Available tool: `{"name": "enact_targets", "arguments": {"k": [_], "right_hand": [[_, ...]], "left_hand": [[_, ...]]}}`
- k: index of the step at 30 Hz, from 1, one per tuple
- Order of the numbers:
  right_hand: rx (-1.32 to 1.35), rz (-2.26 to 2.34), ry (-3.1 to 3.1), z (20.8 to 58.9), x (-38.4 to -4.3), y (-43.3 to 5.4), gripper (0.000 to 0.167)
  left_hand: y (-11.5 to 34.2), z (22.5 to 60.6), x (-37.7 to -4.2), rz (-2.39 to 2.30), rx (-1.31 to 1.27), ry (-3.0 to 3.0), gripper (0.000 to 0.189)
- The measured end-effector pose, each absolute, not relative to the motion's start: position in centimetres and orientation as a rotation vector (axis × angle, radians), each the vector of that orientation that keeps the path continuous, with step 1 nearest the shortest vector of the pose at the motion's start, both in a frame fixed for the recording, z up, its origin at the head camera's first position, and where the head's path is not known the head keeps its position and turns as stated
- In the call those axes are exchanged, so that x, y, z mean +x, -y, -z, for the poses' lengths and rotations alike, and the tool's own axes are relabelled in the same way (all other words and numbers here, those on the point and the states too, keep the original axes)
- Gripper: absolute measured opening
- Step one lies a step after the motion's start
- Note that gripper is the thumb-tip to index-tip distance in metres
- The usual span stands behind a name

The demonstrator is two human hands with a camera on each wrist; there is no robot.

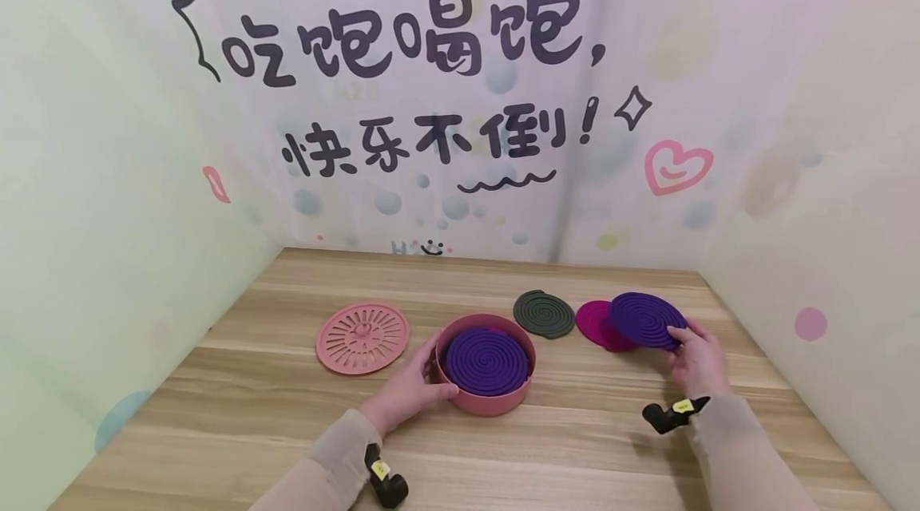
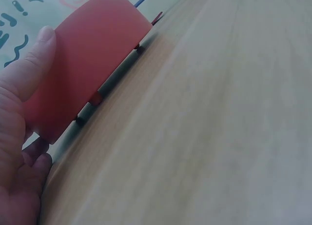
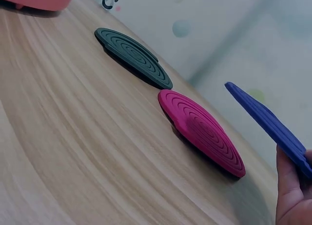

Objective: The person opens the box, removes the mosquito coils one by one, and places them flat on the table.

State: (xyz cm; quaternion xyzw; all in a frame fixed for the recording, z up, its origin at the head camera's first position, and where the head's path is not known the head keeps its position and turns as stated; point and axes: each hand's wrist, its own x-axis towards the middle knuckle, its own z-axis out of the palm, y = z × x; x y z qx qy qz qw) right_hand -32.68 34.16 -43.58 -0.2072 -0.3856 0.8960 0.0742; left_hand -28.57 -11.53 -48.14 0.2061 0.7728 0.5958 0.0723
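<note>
My left hand [image 1: 411, 387] holds the left side of a pink round mosquito coil box [image 1: 491, 403], thumb at the front of its wall. Inside the box lies a purple mosquito coil [image 1: 487, 361], with a bit of magenta showing behind it. On the right, my right hand [image 1: 699, 357] pinches another purple mosquito coil [image 1: 647, 319] by its right edge, raised and tilted above the table. Partly behind that coil, a magenta mosquito coil [image 3: 204, 132] lies flat. To its left rests a dark green mosquito coil [image 1: 544, 314]. The left wrist view shows small feet under the box.
A pink slotted round lid [image 1: 362, 338] with a centre knob lies left of the box. The wooden table [image 1: 546, 447] meets a printed cloth wall [image 1: 431, 215] at the back. Pale walls flank both sides.
</note>
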Motion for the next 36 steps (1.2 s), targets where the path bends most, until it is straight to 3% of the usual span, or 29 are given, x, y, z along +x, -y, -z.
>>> {"name": "enact_targets", "arguments": {"k": [8,21,36], "right_hand": [[-0.709,-2.641,0.887,43.73,-32.74,-34.54,0.048],[-0.855,-2.454,0.721,43.58,-32.77,-34.46,0.079],[-0.894,-2.43,0.733,43.48,-32.43,-34.36,0.075]], "left_hand": [[11.52,48.08,-28.5,-1.805,0.621,-2.309,0.1],[11.57,48.18,-28.69,-1.775,0.614,-2.335,0.1],[11.45,48.07,-28.71,-1.782,0.627,-2.33,0.1]]}}
